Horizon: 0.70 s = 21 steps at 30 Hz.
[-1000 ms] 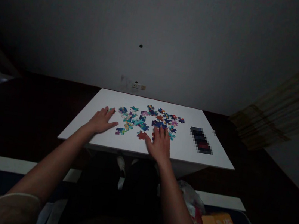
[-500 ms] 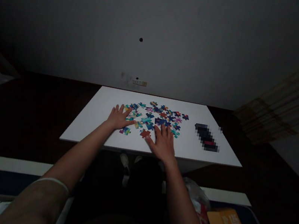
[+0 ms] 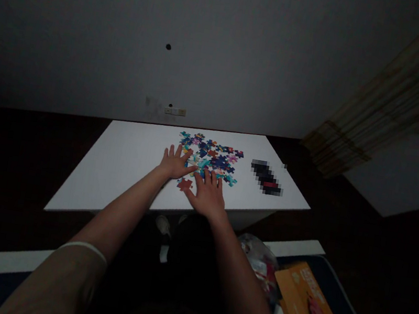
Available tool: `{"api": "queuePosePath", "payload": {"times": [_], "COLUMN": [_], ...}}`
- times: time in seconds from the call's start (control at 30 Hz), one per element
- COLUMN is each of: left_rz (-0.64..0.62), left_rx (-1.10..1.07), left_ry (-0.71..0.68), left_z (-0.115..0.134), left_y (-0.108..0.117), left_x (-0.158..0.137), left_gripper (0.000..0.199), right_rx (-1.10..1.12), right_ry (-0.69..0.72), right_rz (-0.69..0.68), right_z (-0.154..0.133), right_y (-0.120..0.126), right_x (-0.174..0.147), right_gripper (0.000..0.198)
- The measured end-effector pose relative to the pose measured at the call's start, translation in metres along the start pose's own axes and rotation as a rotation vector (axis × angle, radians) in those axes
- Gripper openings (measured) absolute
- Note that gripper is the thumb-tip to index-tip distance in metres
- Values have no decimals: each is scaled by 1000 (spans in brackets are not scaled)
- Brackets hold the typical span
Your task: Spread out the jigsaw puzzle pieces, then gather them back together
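Observation:
Many-coloured jigsaw puzzle pieces (image 3: 218,162) lie in a loose cluster on the white table (image 3: 113,163). My left hand (image 3: 175,164) rests with spread fingers at the cluster's left side, covering some pieces. My right hand (image 3: 207,194) lies open along the near side, its fingertips at the blue pieces. Between my two hands, close to the right thumb, is a reddish-brown puzzle piece (image 3: 185,184). Neither hand grips anything.
A dark, pixelated object (image 3: 265,177) lies on the table's right part. Beside my right arm are an orange package (image 3: 310,308) and a clear plastic bag (image 3: 256,252). Behind the table stands a grey wall (image 3: 226,53) with a socket strip (image 3: 175,112).
The camera view has turned to the right. My left hand has moved rightward across the table, bringing pieces closer together and nearing my right hand. Both hands remain spread.

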<state>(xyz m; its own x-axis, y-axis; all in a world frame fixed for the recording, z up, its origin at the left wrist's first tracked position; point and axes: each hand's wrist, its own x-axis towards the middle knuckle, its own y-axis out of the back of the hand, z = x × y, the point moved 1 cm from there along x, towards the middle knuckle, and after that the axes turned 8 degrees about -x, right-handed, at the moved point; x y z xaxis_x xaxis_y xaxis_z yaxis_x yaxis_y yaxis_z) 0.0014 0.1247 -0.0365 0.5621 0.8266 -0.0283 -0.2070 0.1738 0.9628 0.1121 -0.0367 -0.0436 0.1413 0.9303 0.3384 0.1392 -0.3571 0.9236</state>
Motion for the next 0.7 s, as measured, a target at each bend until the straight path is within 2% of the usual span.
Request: {"api": "queuePosePath", "payload": {"times": [0.1, 0.17, 0.33, 0.47, 0.57, 0.7], "left_rz": [-17, -5, 46, 60, 70, 65], "left_rx": [-47, -77, -33, 49, 68, 51], "left_ry": [-5, -22, -126, -40, 34, 81], "left_z": [-1, -9, -38, -48, -43, -26], "left_y": [9, 18, 27, 16, 9, 3], "left_x": [-2, -13, -81, -127, -129, -103], "left_gripper": [84, 80, 80, 75, 76, 82], "right_rx": [10, 24, 46, 50, 52, 53], "right_ry": [9, 19, 24, 22, 11, -10], "right_rz": [-2, 3, 50, 61, 66, 84], "right_z": [1, 2, 3, 2, 1, 0], "right_y": [1, 3, 6, 4, 2, 2], "right_x": [0, -1, -4, -4, -4, -5], "right_gripper": [59, 57, 53, 53, 52, 50]}}
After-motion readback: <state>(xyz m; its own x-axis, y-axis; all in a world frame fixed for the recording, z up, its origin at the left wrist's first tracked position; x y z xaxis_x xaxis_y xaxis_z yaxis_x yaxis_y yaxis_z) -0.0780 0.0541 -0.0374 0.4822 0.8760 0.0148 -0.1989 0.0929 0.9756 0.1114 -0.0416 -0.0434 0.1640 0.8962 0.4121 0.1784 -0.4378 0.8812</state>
